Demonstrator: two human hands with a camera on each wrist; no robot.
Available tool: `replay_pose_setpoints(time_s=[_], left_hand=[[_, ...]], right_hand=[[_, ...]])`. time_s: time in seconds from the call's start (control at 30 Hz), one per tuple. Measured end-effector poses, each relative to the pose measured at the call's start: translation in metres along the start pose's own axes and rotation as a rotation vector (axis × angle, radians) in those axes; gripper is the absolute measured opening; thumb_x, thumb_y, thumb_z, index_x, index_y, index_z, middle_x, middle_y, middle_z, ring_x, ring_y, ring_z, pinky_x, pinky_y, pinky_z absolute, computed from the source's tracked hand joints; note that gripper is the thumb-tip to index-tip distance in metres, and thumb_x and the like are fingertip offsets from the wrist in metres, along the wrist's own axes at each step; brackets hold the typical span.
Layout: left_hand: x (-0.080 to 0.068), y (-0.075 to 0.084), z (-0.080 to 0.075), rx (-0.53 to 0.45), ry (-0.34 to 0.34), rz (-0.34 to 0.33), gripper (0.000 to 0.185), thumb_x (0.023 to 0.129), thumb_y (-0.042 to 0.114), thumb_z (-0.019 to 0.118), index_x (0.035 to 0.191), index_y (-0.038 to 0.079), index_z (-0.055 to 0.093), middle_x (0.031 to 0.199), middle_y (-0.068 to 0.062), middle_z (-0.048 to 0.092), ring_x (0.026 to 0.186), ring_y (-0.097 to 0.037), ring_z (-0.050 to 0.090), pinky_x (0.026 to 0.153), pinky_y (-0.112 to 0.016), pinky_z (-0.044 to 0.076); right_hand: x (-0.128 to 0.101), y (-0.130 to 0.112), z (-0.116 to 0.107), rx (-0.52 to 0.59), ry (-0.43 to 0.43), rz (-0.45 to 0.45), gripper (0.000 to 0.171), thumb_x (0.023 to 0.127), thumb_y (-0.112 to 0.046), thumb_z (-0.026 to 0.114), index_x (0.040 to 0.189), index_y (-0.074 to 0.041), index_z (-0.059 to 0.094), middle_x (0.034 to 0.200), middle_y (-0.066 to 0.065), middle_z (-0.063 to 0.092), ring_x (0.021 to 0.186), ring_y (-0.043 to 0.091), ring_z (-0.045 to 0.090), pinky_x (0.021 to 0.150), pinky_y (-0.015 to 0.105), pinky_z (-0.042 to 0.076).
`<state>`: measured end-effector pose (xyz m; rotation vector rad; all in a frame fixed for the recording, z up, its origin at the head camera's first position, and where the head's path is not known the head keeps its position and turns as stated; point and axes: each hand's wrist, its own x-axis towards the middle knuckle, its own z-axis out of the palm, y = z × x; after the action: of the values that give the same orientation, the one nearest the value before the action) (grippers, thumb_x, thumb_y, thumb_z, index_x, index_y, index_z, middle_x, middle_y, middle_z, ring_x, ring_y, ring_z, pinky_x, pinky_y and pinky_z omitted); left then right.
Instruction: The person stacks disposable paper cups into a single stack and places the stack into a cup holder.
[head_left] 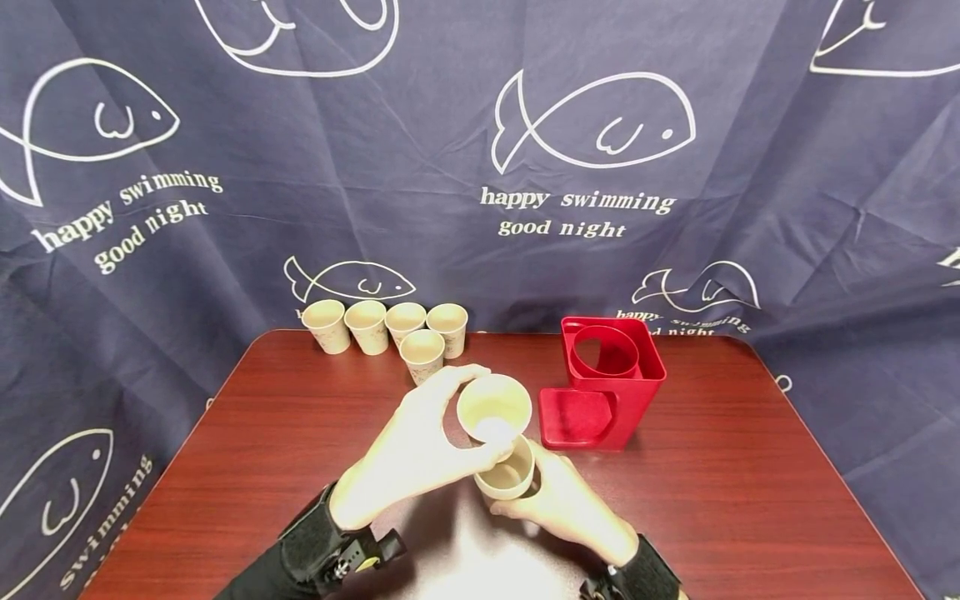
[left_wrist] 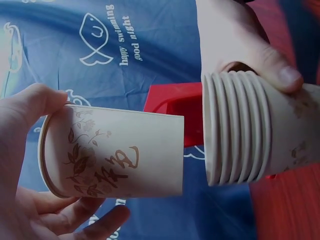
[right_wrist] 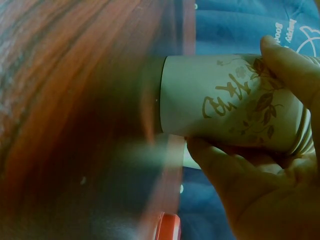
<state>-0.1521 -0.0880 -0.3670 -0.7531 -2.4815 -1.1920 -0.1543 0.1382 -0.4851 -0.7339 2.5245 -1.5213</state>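
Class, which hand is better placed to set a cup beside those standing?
Probably the left hand: it holds a paper cup nearer the standing cups, while the right hand grips nested paper cups.

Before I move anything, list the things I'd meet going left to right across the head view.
Leftmost back-row cup, second back-row cup, third back-row cup, fourth back-row cup, cup held by the left hand, red container.

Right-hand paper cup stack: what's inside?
Nested paper cups: rims show, inner bodies don't. The innermost cup shows part of its inside; the left hand and its paper cup cover the rest.
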Motion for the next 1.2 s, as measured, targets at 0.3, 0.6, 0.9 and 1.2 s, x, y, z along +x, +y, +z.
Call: replay_pose_setpoints(time_s=[0.3,0.6,0.9,1.2], left_hand=[[-0.003,-0.001,0.007,-0.017,-0.025,-0.005,0.073,0.073,0.04,0.092,0.137,0.027,0.058,0.125,0.016,0.065,0.11,-0.002,0.063,0.097,-0.03,0.053],[-0.01,-0.005,0.015,-0.031,-0.077,-0.036,0.073,0.07,0.038,0.093,0.134,0.027,0.059,0.123,0.016,0.065,0.111,-0.003,0.062,0.1,-0.032,0.053],[-0.017,-0.011,0.025,0.004,-0.076,-0.034,0.073,0.072,0.048,0.091,0.134,0.027,0.059,0.125,0.016,0.063,0.113,-0.002,0.061,0.1,-0.033,0.052],[-0.024,-0.02,0.034,-0.022,-0.07,-0.008,0.07,0.074,0.051,0.089,0.132,0.028,0.059,0.123,0.016,0.062,0.112,-0.003,0.061,0.099,-0.032,0.052]], right_hand=[[-0.001,-0.002,0.0,-0.01,0.009,0.006,0.062,0.073,-0.039,0.094,0.126,-0.031,0.062,0.108,-0.014,0.072,0.095,0.008,0.069,0.09,0.031,0.057],[0.0,0.0,0.0,-0.032,0.014,-0.009,0.066,0.073,-0.04,0.094,0.129,-0.029,0.06,0.117,-0.015,0.07,0.103,0.005,0.067,0.093,0.03,0.057],[-0.001,-0.001,-0.001,-0.033,0.006,-0.005,0.068,0.073,-0.04,0.093,0.131,-0.026,0.06,0.117,-0.014,0.071,0.103,0.005,0.067,0.092,0.03,0.057],[-0.001,-0.002,-0.002,-0.05,0.012,-0.008,0.068,0.074,-0.039,0.093,0.132,-0.023,0.061,0.117,-0.012,0.072,0.105,0.005,0.067,0.094,0.031,0.057]])
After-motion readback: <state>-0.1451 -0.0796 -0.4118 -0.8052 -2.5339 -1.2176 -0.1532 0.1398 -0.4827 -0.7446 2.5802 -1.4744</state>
